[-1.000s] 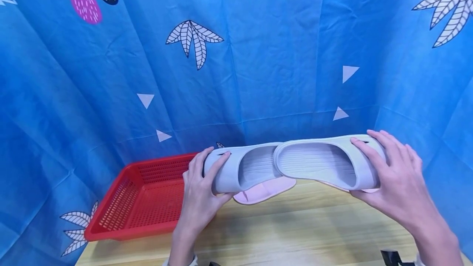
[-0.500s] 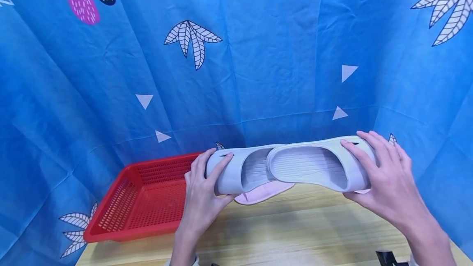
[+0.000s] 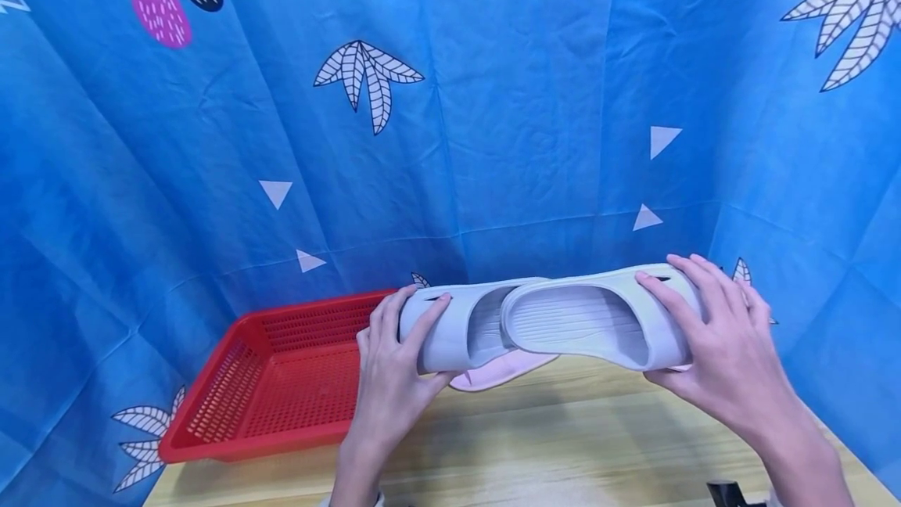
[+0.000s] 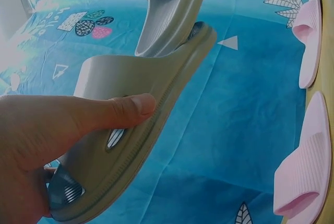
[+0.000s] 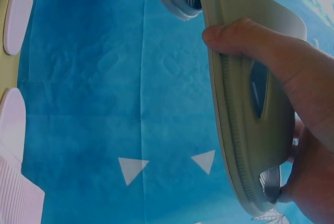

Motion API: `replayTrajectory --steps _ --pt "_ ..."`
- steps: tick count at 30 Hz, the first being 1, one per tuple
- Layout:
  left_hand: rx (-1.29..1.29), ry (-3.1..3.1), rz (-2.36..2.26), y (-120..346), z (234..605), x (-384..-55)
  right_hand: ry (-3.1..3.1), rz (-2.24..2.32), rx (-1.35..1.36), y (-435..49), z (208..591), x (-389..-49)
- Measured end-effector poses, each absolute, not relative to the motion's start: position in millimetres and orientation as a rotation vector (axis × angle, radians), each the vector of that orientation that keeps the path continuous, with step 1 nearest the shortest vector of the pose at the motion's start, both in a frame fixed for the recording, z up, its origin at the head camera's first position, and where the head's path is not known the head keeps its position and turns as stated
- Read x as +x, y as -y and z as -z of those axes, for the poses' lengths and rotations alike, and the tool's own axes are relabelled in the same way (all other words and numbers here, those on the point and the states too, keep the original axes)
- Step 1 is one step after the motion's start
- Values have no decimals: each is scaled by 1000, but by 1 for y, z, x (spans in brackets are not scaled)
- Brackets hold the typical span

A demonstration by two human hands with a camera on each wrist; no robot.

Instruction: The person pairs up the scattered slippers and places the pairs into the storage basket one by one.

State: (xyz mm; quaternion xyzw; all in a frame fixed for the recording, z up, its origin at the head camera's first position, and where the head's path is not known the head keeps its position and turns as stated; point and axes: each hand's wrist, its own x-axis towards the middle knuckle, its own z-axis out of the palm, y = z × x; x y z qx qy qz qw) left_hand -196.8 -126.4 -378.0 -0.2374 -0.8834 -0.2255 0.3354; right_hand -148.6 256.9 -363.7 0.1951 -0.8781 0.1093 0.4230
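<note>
My left hand (image 3: pixel 394 374) grips the toe end of one light grey slide slipper (image 3: pixel 446 329), thumb along its side. The toe end of the matching slipper (image 3: pixel 667 323) is in my right hand (image 3: pixel 728 354). Both slippers are held up above the table, tilted so their footbeds face me. Their heel ends meet in the middle, the right one overlapping in front of the left. In the left wrist view the thumb presses the left slipper (image 4: pixel 120 85) near a slot in its strap. The right wrist view shows the thumb on the edge of the other slipper (image 5: pixel 240 109).
A red perforated basket (image 3: pixel 253 440) stands on the wooden table (image 3: pixel 549 444) at the left. Behind and below the grey pair lies a pink slipper (image 3: pixel 503 372), partly hidden; the left wrist view shows a second pink slipper (image 4: pixel 311 46). A blue patterned curtain (image 3: pixel 521 139) hangs behind.
My right hand has moved left with its slipper, and my left hand has shifted slightly right. The heel ends overlap more than before.
</note>
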Motion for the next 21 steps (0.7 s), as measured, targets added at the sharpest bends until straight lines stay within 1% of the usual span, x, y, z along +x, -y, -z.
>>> replayTrajectory --steps 21 --pt "-644 2264 557 120 384 -198 2195 -229 513 -243 363 -145"
